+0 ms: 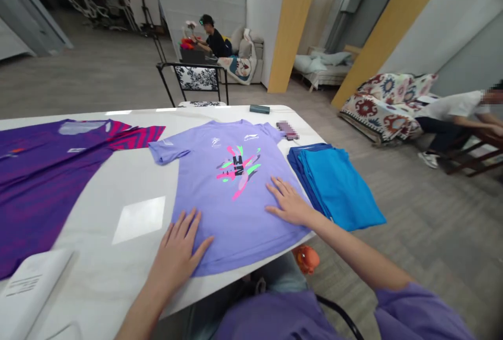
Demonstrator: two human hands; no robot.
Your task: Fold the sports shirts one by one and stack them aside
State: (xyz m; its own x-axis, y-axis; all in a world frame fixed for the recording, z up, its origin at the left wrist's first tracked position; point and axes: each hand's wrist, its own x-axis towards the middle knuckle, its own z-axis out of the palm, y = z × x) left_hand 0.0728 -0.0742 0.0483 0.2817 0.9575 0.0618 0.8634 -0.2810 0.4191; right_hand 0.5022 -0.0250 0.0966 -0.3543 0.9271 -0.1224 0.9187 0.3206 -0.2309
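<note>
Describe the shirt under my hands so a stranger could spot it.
On the glossy white table, find your left hand and right hand. Under both lies a pale purple T-shirt. Its multicoloured splash print distinguishes it from the dark purple-pink shirt and folded blue cloth alongside.

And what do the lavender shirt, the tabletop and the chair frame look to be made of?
Lavender shirt: soft, matt fabric, perhaps polyester knit; its sleeve folds limply.
Tabletop: hard, white, glossy, maybe laminate or glass; it mirrors bright patches of light.
Chair frame: thin, smooth black bars, probably painted metal.
</note>
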